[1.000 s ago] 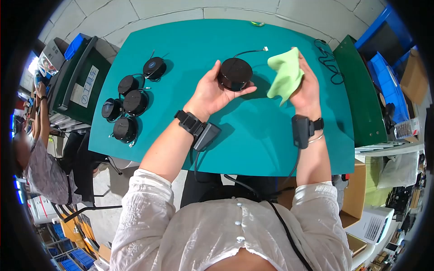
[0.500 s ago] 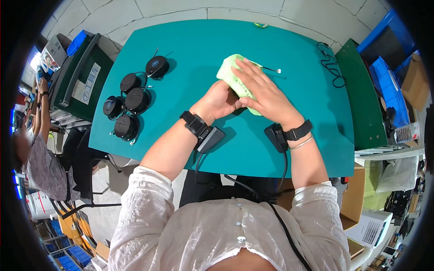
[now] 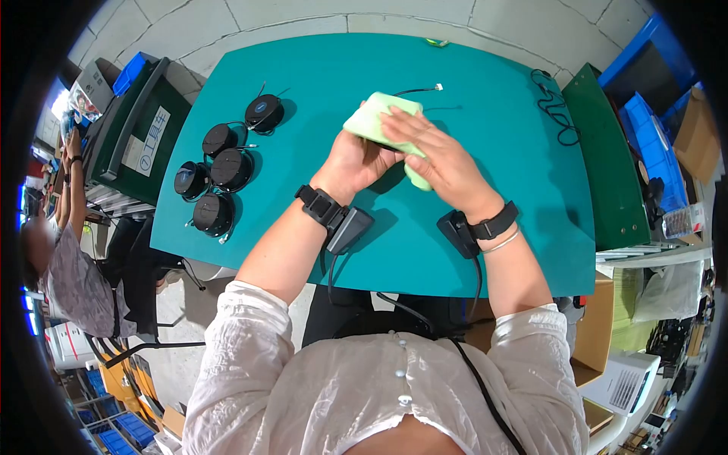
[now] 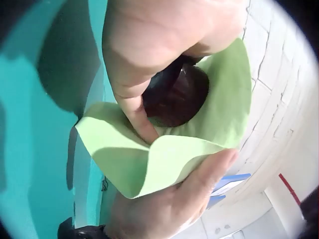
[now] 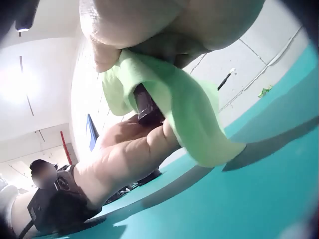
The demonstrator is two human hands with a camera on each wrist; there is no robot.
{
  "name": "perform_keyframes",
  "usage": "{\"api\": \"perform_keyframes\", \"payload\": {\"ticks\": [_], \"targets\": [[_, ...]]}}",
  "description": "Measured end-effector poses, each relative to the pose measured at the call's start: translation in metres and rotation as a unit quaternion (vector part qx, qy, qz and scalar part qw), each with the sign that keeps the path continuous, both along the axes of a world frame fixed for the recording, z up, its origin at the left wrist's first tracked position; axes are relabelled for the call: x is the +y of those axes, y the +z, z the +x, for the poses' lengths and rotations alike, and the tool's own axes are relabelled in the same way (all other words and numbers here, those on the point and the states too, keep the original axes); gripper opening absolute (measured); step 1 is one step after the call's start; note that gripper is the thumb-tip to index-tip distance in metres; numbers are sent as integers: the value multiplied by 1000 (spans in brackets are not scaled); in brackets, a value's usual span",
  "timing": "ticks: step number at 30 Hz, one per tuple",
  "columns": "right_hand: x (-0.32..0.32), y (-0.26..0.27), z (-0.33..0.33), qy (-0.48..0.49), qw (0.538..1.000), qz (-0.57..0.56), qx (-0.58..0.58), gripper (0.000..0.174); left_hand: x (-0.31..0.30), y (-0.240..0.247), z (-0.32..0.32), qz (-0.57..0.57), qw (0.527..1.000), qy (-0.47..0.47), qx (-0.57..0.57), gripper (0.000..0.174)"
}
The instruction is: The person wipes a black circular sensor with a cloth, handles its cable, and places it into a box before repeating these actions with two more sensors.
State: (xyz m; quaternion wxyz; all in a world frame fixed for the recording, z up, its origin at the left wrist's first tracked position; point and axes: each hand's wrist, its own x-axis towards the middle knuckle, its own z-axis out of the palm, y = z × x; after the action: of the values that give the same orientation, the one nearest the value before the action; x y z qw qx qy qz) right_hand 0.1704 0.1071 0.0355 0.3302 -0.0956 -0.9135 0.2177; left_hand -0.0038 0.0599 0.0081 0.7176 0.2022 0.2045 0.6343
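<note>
We judge the step in hand to be wiping. In the middle of the head view, just above the teal counter [image 3: 485, 250], our left hand [image 3: 353, 163] cups the black round unit [image 4: 174, 97] from below with fingers and thumb curled round it. Our right hand [image 3: 440, 155] lies on top, fingers stretched out, pressing the green cloth [image 3: 375, 117] over its face. The next move, as we see it, calls for turning the unit in the left hand so the cloth reaches its uncovered parts, minding the thin lead [image 3: 415, 90] with its white plug [image 3: 437, 87] toward the top of the frame; five like units [image 3: 230, 168] lie well apart at the left.
</note>
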Motion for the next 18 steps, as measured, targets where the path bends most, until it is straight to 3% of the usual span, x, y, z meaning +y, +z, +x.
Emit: {"api": "perform_keyframes", "payload": {"ticks": [3,5,9,12,14,15,17,18], "targets": [[-7,4,-4,23,999,21,-13,49,-3,-3,4,-13,998,0,67,44],[-9,3,-5,6,993,101,-55,50,-5,-6,8,-18,993,-25,115,47],[-3,1,-3,-3,990,125,-62,51,-5,-4,14,1,988,-65,137,47],[1,-1,-2,-15,997,63,-32,54,-6,0,17,-3,989,-65,133,49],[4,-5,1,16,973,-221,60,57,-4,-4,10,14,987,-108,116,51],[4,-8,3,15,973,-221,60,57,-1,-7,7,14,987,-108,117,51],[4,-12,5,-20,936,-344,78,58,4,-11,3,106,977,-165,-83,52],[2,-11,5,-22,930,-360,73,57,4,-11,1,95,982,-141,-78,55]]}}
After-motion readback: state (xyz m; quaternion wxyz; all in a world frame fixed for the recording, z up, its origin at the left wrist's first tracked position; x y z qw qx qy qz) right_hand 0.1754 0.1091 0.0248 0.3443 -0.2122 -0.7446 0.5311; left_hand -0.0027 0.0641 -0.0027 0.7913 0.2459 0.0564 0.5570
